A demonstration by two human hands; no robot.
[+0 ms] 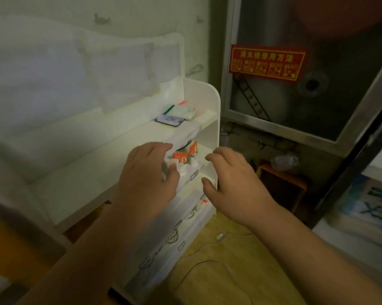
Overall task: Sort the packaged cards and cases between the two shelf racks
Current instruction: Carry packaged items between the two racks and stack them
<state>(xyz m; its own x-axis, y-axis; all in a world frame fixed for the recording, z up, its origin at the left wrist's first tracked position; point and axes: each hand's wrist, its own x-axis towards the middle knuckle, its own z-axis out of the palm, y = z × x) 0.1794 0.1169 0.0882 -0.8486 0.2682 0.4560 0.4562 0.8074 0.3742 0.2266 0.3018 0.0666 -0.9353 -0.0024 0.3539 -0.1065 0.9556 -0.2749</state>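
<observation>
Orange packets (181,158) stand loose on the white rack (209,102); my left hand (150,172) and right hand (231,172), fingers spread, holding nothing, could topple them if I reach carelessly.

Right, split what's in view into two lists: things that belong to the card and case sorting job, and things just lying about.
Part of the job:
white shelf rack
orange packaged cards on its middle shelf
phone case on the top shelf
left hand
right hand

Just lying about:
red wall sign
white cable on the floor
orange box
</observation>
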